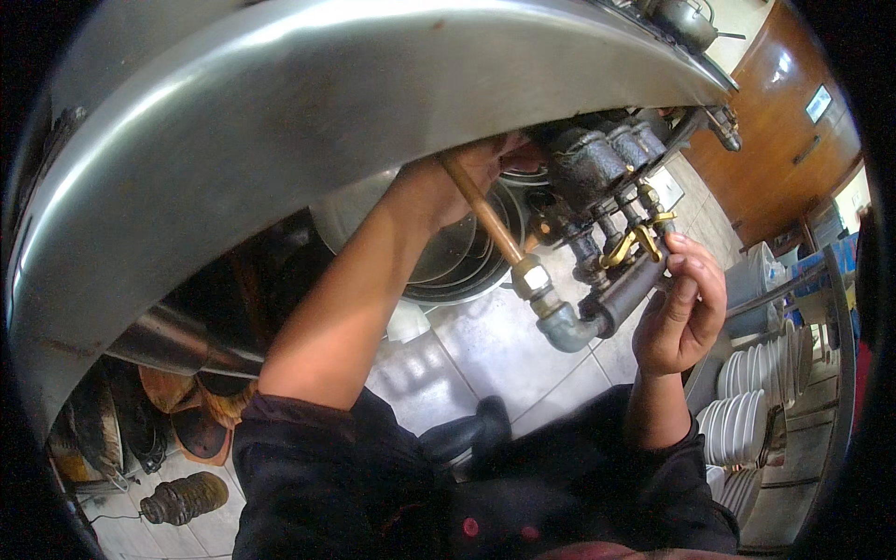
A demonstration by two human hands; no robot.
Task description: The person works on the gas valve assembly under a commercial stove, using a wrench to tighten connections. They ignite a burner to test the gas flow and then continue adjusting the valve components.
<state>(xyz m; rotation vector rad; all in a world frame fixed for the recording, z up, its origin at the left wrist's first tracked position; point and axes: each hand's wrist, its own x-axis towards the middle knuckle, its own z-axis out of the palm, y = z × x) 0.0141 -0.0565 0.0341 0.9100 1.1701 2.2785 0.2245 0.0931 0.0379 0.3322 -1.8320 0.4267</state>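
left hand [467, 177] up by copper pipe [485, 217] | right hand [683, 308] fingers on brass valve [644, 241]

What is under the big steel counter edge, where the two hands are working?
Under the steel counter edge run dark pipes, a copper tube and brass valve handles. The right hand touches them; the left hand reaches upward, fingertips hidden.

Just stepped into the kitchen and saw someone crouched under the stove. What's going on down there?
A person is reaching under the steel stove front at its gas plumbing. The left hand reaches up by the copper pipe, fingers hidden behind the steel edge. The right hand has its fingertips at the brass valve handles on the dark pipe manifold. Stacked white plates sit to the right.
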